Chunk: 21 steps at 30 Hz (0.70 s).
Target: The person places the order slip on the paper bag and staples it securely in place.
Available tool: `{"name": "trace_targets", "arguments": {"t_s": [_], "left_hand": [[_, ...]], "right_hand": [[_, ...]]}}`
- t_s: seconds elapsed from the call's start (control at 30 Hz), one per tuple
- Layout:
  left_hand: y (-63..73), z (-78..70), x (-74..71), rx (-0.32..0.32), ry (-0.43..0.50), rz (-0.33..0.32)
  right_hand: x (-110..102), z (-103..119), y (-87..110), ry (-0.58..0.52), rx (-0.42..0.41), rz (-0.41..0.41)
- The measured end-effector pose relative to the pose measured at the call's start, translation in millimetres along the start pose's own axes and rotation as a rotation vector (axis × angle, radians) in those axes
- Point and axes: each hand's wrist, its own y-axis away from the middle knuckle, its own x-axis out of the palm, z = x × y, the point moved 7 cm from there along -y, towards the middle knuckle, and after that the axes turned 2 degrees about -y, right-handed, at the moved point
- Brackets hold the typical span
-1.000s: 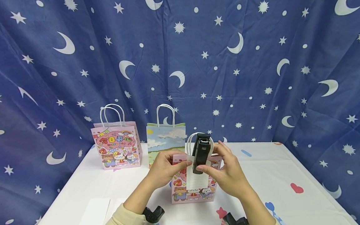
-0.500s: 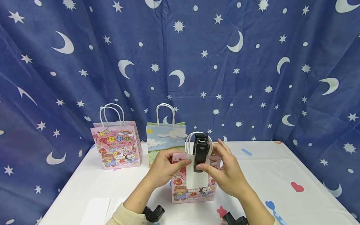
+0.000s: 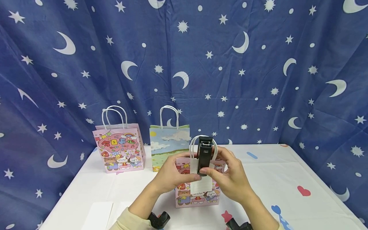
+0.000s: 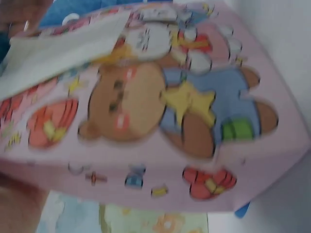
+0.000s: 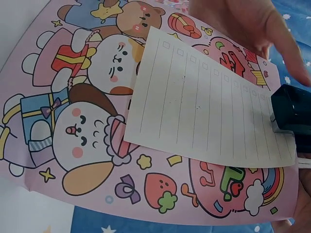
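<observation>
Front bag point(image 3: 198, 198): pink, upright on counter point(image 3: 287, 185). Lined slip point(image 5: 194, 102): flat against front bag's face. Black stapler point(image 3: 204, 156): upright at front bag's top edge, overlapping slip. Right hand point(image 3: 234, 179): fingers gripping stapler. Left hand point(image 3: 172, 174): fingers gripping front bag's upper left side, thumb tip at stapler's lower end. Landscape bag point(image 3: 166, 150): behind front bag, left.
</observation>
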Motion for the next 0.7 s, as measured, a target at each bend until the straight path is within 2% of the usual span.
{"name": "trace_targets", "arguments": {"t_s": [0.27, 0.47, 0.7], "left_hand": [[0.5, 2.1, 6.1, 0.024, -0.016, -0.093], [2.2, 3.7, 5.5, 0.058, -0.075, -0.129], [2.5, 3.3, 5.6, 0.101, -0.093, -0.145]], "right_hand": [[1.9, 0.1, 0.6, -0.019, -0.002, -0.001], [3.9, 1.0, 0.2, -0.027, -0.009, 0.027], [2.1, 6.0, -2.7, 0.041, -0.051, 0.057]]}}
